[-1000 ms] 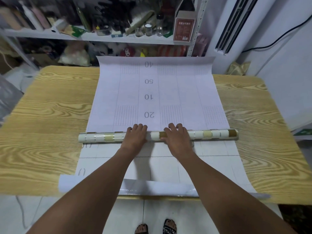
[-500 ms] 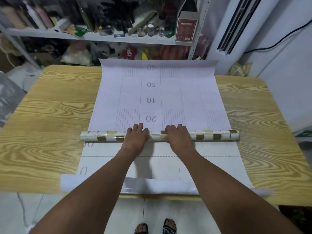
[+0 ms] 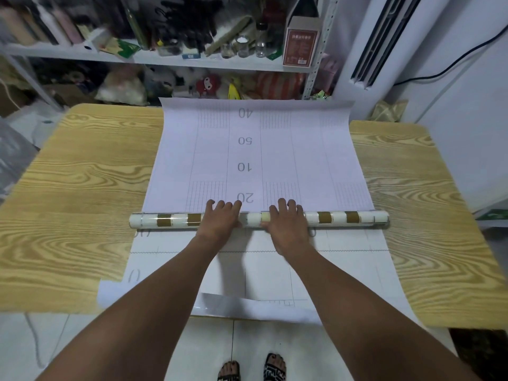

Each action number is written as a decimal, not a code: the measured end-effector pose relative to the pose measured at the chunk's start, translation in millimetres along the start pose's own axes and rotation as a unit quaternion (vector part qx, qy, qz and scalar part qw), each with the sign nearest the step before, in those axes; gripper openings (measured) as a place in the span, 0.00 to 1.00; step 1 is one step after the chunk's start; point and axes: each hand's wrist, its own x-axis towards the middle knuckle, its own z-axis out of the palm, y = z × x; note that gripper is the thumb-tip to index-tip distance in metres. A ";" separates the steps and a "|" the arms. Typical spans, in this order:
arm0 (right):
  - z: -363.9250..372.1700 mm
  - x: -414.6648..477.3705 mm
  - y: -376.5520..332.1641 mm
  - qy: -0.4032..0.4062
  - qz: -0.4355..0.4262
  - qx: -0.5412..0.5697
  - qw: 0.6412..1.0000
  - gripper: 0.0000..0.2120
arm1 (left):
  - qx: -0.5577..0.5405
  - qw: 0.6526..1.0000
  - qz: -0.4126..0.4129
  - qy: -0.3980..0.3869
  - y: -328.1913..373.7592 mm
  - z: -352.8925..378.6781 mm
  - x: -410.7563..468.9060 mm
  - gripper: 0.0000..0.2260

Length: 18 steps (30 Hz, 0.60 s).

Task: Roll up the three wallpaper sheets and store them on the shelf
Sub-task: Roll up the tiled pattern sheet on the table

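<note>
A cluttered shelf [image 3: 165, 60] runs behind the counter [image 3: 68, 188], with a red box [image 3: 301, 41] at its right end. Across the counter lies the roll [image 3: 170, 220] of a half-rolled sheet [image 3: 261, 149]; left hand [image 3: 220, 221] and right hand [image 3: 287, 224] press flat on its middle, fingers spread, gripping nothing.

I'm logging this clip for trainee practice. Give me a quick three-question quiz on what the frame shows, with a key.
1. True or false: both hands rest on the roll.
2. Which printed number on the sheet lies nearest the roll? A) 40 B) 50 C) 20
3. Fill in: the unrolled part of the sheet stretches from the roll toward the ____ behind the table.

Key:
1. True. The left hand and the right hand press on its middle, palms down.
2. C. The 20 sits just beyond the fingertips; 40 is at the far edge.
3. Shelf.
</note>
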 end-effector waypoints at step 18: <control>2.3 0.0 2.5 0.031 -0.041 0.050 0.997 0.16 | 0.031 0.999 -0.030 0.009 6.6 12.1 -13.3 0.26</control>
